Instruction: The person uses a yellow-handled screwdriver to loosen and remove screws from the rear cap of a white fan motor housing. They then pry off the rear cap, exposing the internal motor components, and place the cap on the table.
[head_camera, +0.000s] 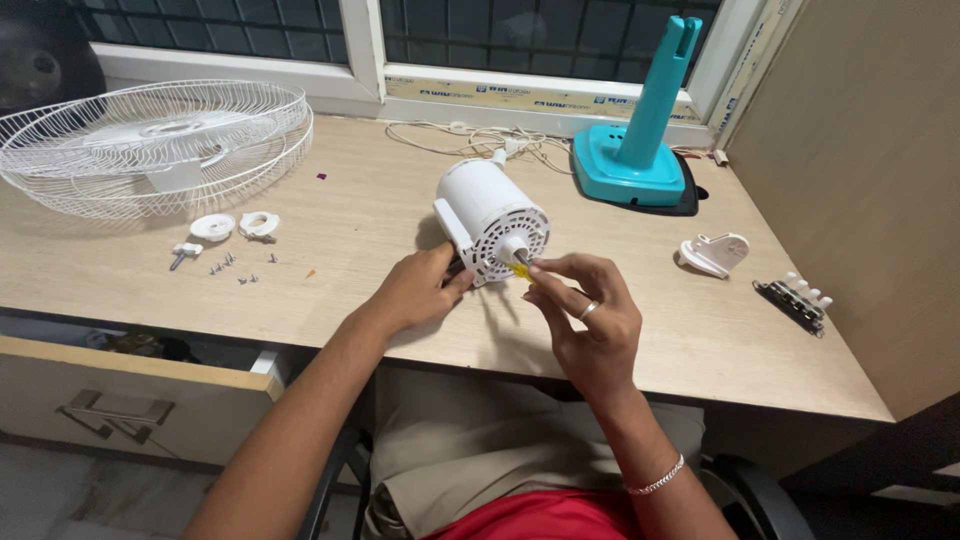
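A white fan motor housing (488, 215) lies on its side on the wooden desk (360, 260), its vented face and shaft turned toward me. My left hand (418, 288) rests against the housing's lower left edge, steadying it. My right hand (585, 318) pinches a small yellow-handled tool (520, 270) at the vented face just below the shaft. A ring sits on one finger and a bracelet on the wrist.
A white wire fan grille (150, 140) lies at far left. Two white caps (236, 226), a knob and several screws (232, 266) sit near it. A teal fan stand (640, 150) is at the back, a white bracket (714, 252) and a switch block (795, 300) at right. A drawer (130, 390) is open at lower left.
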